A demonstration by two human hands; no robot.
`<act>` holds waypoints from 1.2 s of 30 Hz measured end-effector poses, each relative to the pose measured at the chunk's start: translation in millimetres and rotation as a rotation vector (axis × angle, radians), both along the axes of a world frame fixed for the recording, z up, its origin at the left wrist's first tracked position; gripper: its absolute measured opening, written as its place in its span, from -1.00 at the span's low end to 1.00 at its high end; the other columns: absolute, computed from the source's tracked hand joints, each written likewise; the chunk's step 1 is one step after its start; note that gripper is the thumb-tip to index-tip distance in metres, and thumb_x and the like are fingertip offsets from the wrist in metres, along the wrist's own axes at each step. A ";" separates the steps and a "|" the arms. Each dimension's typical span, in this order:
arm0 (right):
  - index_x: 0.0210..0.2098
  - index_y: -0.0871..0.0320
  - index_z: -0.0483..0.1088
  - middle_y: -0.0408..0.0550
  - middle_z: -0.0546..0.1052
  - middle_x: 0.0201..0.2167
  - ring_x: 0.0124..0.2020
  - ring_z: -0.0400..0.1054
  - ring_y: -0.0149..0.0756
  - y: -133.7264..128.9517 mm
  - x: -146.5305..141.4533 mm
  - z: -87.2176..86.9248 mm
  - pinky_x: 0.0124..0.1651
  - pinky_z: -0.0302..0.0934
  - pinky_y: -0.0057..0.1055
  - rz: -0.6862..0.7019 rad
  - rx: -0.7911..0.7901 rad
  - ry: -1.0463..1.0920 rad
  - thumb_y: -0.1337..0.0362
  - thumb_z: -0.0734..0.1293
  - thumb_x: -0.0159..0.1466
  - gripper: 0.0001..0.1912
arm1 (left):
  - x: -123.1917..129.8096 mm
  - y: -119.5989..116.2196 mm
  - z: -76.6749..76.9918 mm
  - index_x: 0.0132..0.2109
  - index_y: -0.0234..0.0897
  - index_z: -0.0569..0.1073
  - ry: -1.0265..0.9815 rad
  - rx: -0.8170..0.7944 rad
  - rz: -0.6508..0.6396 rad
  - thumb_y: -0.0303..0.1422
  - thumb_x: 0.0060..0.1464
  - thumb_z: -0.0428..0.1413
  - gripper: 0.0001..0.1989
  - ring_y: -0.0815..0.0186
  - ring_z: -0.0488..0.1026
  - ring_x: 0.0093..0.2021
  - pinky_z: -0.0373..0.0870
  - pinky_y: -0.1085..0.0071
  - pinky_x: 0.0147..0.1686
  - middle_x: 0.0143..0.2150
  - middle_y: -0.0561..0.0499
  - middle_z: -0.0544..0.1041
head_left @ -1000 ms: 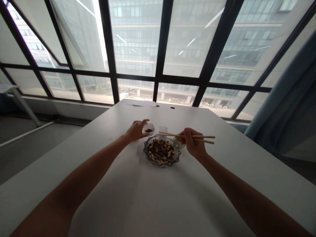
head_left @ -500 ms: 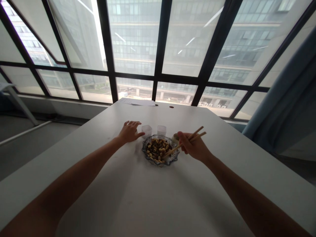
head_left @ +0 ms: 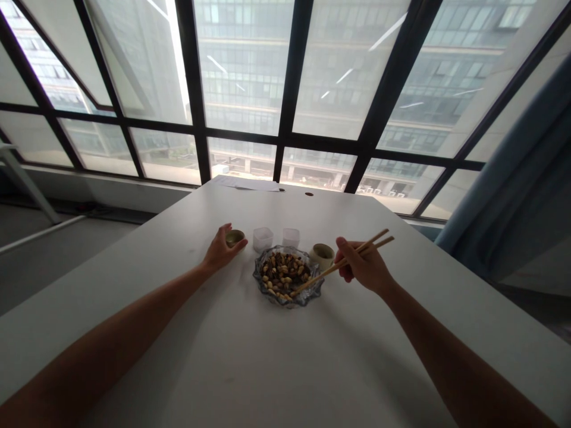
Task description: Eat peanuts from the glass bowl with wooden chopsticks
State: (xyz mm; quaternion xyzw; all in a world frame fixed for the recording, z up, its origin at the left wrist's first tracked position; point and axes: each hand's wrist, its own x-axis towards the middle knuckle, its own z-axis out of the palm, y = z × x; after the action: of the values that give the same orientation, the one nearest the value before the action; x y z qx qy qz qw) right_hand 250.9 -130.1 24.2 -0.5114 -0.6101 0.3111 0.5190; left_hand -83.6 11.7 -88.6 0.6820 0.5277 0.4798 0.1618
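Note:
A scalloped glass bowl (head_left: 264,291) of peanuts and darker nuts or seeds (head_left: 285,270) sits mid-table. To its left, my left hand (head_left: 220,248) curls round a small greenish-brown cup (head_left: 235,237), thumb on the near side and fingers behind. On the right, my right hand (head_left: 366,266) grips a pair of wooden chopsticks (head_left: 328,271), whose tips rest among the nuts at the bowl's near right. Between the bowl and that hand stands a second small cup (head_left: 322,254). Two clear plastic containers (head_left: 263,239) stand side by side just behind the bowl.
The white table (head_left: 241,362) reaches to the windows. Paper sheets (head_left: 245,183) lie at its far edge, near two round dark spots that look like cable holes (head_left: 309,194). A blue curtain (head_left: 513,172) hangs at the right.
My left hand has moved left and down from beside the clear containers onto the small cup. My right hand has shifted slightly right with the chopsticks, uncovering more of the other cup.

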 end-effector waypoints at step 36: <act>-0.61 0.16 0.37 -0.10 0.47 -0.72 -0.72 0.35 -0.42 -19.1 -5.2 20.1 -0.65 0.20 -0.53 0.302 0.153 -0.512 -0.07 0.25 0.36 -0.45 | 0.7 -3.9 6.8 0.25 -0.34 0.27 0.039 -0.079 0.015 0.05 -0.01 0.23 -0.19 0.07 0.54 -0.04 0.45 0.09 0.02 0.00 -0.25 0.56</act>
State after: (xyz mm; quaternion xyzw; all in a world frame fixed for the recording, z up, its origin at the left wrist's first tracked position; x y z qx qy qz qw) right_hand 245.7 -149.1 44.3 -0.4363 -0.8118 0.1988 0.3333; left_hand -82.9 7.7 -81.8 0.6803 0.5545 0.4464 0.1744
